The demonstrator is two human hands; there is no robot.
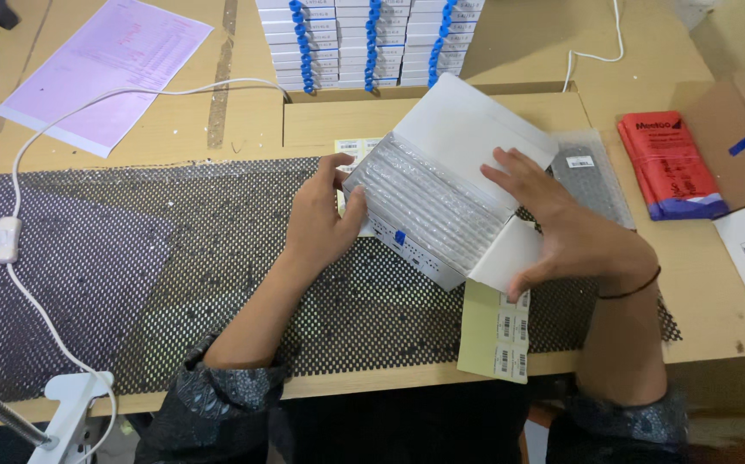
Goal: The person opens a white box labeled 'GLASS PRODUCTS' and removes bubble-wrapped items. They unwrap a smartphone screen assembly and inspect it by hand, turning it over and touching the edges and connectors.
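Note:
A flat white cardboard box (467,129) lies tilted on the black perforated mat (217,258), its lid flap standing open. Inside it rests an item wrapped in clear bubble wrap (428,202). My left hand (325,219) grips the box's left end, thumb on the rim. My right hand (561,228) holds the right end, fingers spread over the open side flap and the lid's inner face.
A strip of barcode labels (497,331) lies under the box near the table's front edge. Stacked white boxes (368,39) stand at the back. Red packets (669,163), a bubble-wrapped item (591,176), a pink sheet (106,69), a white cable with switch (7,241).

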